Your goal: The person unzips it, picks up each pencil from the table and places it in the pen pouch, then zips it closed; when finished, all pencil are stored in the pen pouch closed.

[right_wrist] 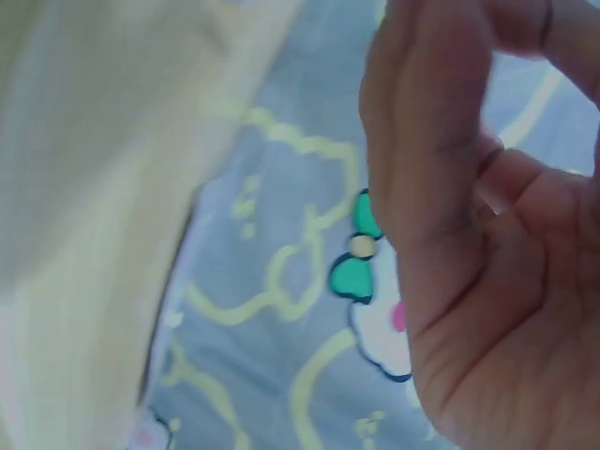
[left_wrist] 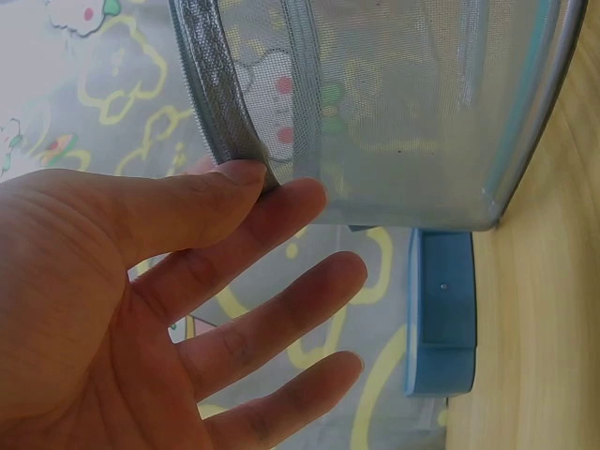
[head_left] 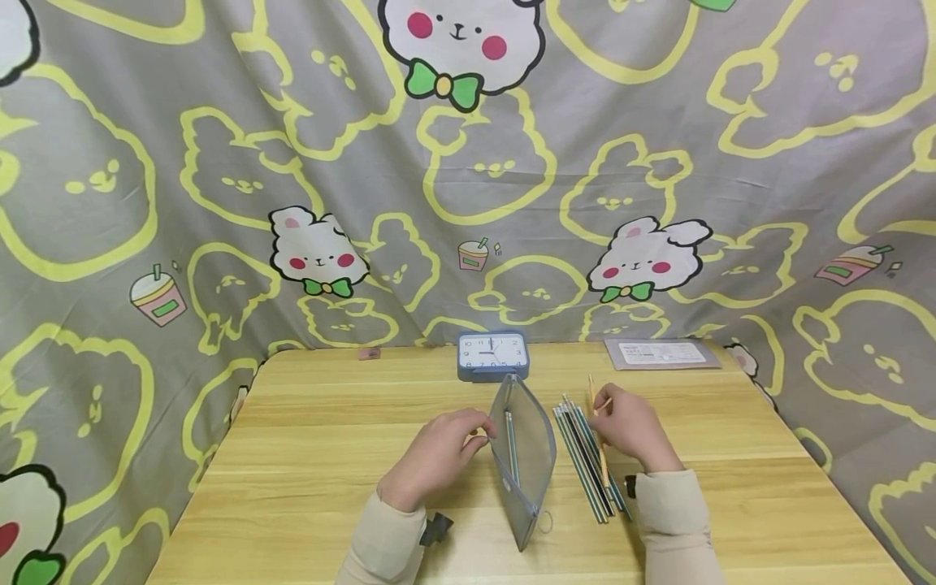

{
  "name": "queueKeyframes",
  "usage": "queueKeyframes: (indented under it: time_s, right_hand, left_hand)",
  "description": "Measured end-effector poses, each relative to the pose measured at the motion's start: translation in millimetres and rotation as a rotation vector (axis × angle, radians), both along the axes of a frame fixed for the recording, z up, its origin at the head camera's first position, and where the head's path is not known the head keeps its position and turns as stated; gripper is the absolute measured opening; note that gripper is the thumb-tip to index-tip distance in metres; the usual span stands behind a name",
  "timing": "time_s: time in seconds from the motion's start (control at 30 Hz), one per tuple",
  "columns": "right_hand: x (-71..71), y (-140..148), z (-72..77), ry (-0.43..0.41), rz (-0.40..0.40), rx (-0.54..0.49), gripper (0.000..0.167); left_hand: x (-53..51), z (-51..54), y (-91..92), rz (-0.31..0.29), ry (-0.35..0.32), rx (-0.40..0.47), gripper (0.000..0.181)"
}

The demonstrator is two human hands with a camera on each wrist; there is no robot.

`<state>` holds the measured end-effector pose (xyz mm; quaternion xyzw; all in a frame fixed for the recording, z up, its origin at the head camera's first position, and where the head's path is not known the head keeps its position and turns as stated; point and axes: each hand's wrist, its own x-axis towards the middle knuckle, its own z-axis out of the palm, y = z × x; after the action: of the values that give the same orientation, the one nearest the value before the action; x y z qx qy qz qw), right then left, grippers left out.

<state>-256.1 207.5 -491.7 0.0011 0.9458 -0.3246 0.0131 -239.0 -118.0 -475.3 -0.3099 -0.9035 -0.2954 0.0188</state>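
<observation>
A grey mesh zip pouch (head_left: 539,431) stands upright with its mouth spread, a couple of pencils (head_left: 512,447) inside it. My left hand (head_left: 442,451) pinches the pouch's zipper edge (left_wrist: 217,94) between thumb and index finger, the other fingers spread in the left wrist view. To the pouch's right lies a bunch of several green-and-dark striped pencils (head_left: 582,467). Over that bunch, my right hand (head_left: 630,424) pinches a yellow pencil (head_left: 604,470) near its upper part. In the right wrist view the hand (right_wrist: 441,187) shows curled fingers, and the pencil is out of sight.
Behind the pouch stands a blue desk clock (head_left: 492,354). A grey packet with a white label (head_left: 661,354) lies at the back right of the wooden table (head_left: 307,455), a small pinkish item (head_left: 369,353) at the back left. A patterned curtain (head_left: 395,162) hangs around the table.
</observation>
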Motion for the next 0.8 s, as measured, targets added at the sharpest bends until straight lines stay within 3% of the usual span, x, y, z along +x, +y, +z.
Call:
queueKeyframes:
  time_s: [0.17, 0.43, 0.8]
  right_hand:
    - [7.5, -10.4, 20.7, 0.003, -0.018, -0.125, 0.02]
    - [22.0, -34.0, 47.8, 0.014, 0.024, -0.222, 0.021]
    - [30.2, -77.6, 51.1, 0.01, 0.118, -0.386, 0.02]
  left_hand:
    - [-0.2, -0.7, -0.1, -0.001, 0.001, 0.0, 0.013]
    - [-0.1, -0.3, -0.1, -0.002, 0.001, 0.0, 0.013]
    - [0.1, 1.2, -0.3, -0.006, -0.001, 0.008, 0.013]
